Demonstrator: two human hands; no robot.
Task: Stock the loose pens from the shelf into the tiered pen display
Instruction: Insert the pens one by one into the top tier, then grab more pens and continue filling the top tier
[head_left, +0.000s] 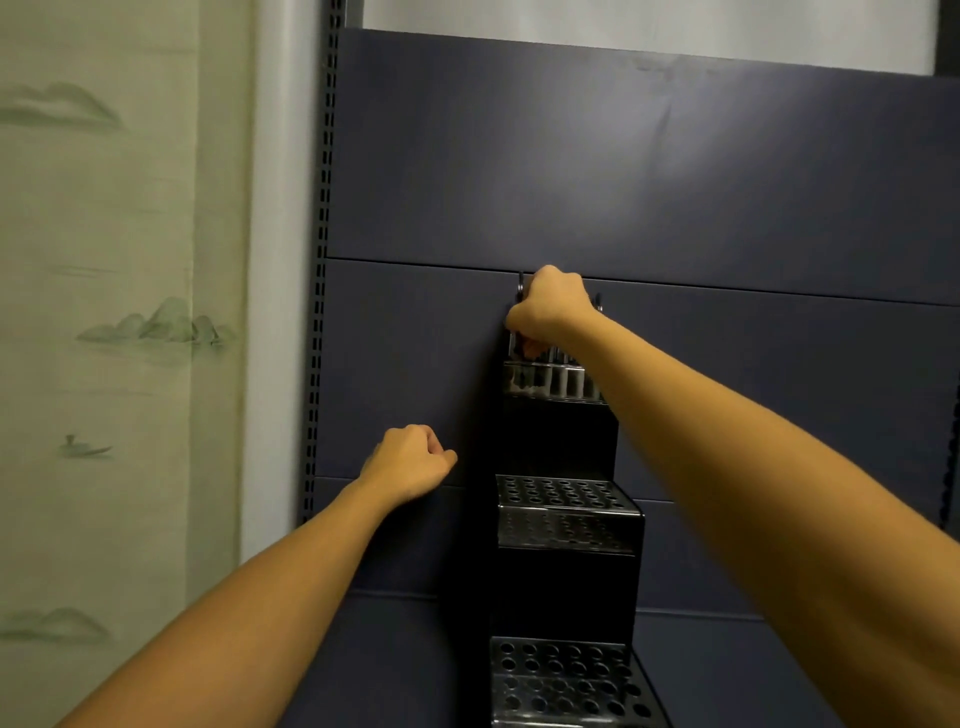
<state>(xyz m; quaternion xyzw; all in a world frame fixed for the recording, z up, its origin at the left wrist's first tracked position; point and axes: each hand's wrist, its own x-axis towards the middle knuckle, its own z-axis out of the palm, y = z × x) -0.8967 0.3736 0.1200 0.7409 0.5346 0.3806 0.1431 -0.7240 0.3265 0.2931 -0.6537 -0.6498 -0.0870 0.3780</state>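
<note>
Nearest me, the black tiered pen display (563, 525) stands against the blue back panel (571, 156); its lowest tier (566, 680) and middle tier (563, 506) show bare holes. My left hand (410, 462) is curled into a loose fist just left of the display; I cannot tell whether it holds anything. Farther off, my right hand (548, 306) is closed around pens (563, 374) standing in the top tier.
</note>
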